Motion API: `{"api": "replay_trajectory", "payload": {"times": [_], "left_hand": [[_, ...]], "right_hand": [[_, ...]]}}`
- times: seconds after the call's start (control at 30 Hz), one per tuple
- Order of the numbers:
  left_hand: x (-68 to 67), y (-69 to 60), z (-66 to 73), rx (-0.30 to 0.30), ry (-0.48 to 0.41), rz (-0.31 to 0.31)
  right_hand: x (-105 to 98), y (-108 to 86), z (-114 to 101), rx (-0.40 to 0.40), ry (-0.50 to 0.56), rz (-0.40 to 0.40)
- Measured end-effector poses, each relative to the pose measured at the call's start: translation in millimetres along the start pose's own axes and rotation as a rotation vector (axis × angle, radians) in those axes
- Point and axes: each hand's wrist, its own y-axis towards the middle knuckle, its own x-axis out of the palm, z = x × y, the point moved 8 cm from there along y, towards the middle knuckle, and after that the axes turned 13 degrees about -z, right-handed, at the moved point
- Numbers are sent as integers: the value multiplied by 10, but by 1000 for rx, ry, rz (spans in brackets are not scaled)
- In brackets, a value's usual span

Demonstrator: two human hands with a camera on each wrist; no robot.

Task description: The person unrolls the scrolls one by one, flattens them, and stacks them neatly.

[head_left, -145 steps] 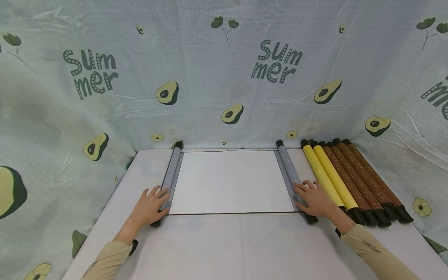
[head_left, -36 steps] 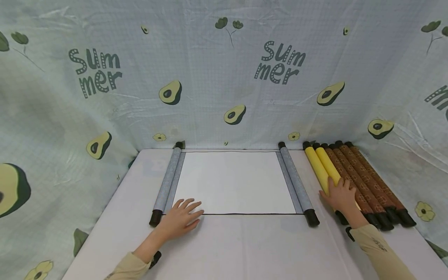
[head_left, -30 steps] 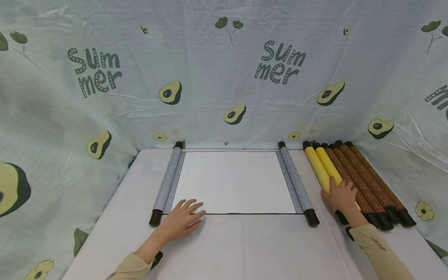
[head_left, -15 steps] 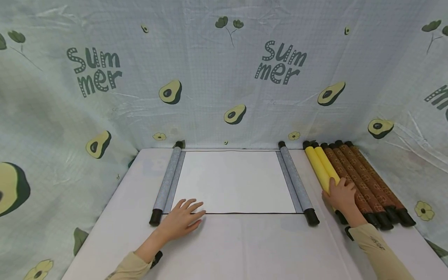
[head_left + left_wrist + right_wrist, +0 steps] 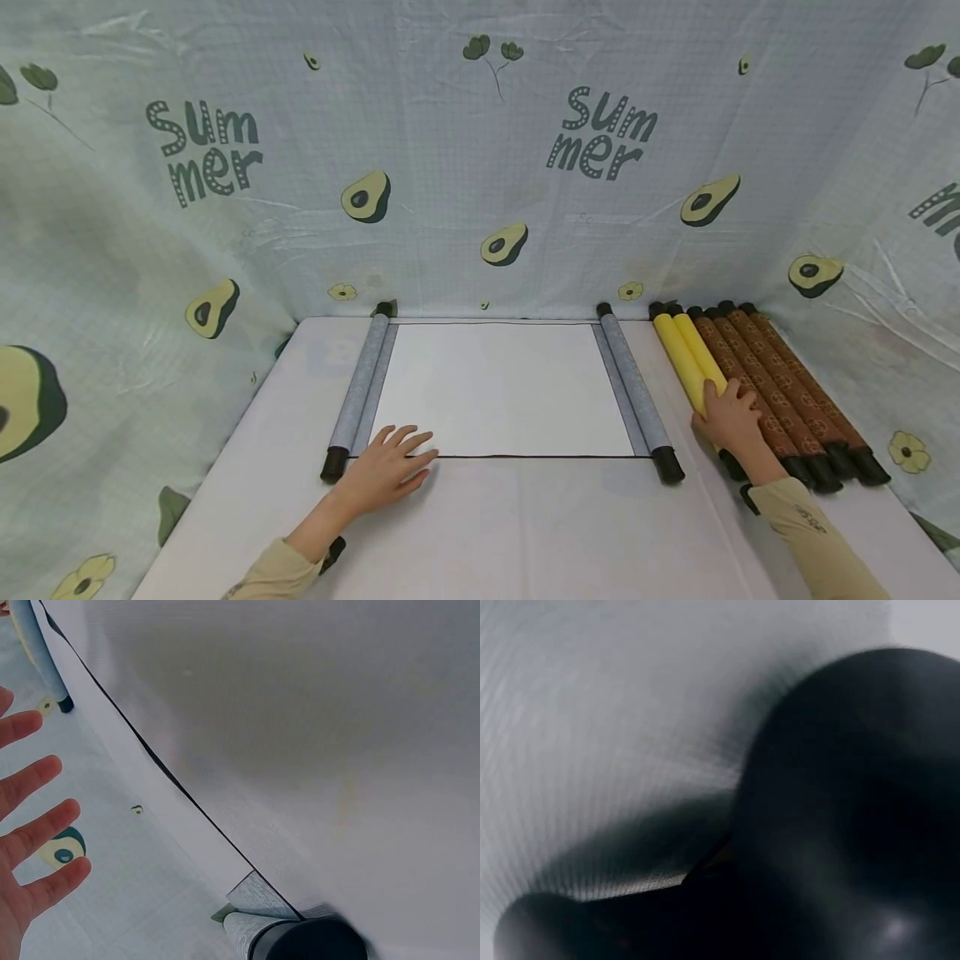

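A scroll lies unrolled on the table, its white sheet (image 5: 498, 387) framed by a grey left roller (image 5: 362, 383) and a grey right roller (image 5: 637, 383), both with black ends. My left hand (image 5: 386, 473), fingers spread, is over the sheet's near edge beside the left roller and holds nothing. In the left wrist view the fingers (image 5: 45, 825) are apart from that roller's black end (image 5: 315, 941). At the right, my right hand (image 5: 727, 421) grips the pair of yellow rolls (image 5: 681, 354), fingers curled over them. Dark round ends (image 5: 855, 802) fill much of the right wrist view, which hides the fingers.
Several brown patterned rolls (image 5: 783, 383) with black ends lie side by side just right of the yellow ones. A pale cloth with avocado prints (image 5: 502, 244) hangs behind and at both sides of the white table (image 5: 525, 533).
Both hands have left the grey rollers; the left moved right and nearer, the right went to the yellow rolls. Those two rolls now lie closer together, the second shifted left from the brown ones.
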Motion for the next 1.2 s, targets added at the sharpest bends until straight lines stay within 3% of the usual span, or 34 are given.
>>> {"api": "replay_trajectory", "payload": {"times": [0.4, 0.93, 1.2], "left_hand": [[-20, 23, 16, 0, 10, 3], [-46, 35, 24, 13, 20, -2], [-40, 37, 19, 19, 24, 2]], "right_hand": [[-8, 0, -36, -5, 22, -6], [-151, -90, -284, -145, -3, 134], [-271, -152, -473, -188, -75, 168]]}}
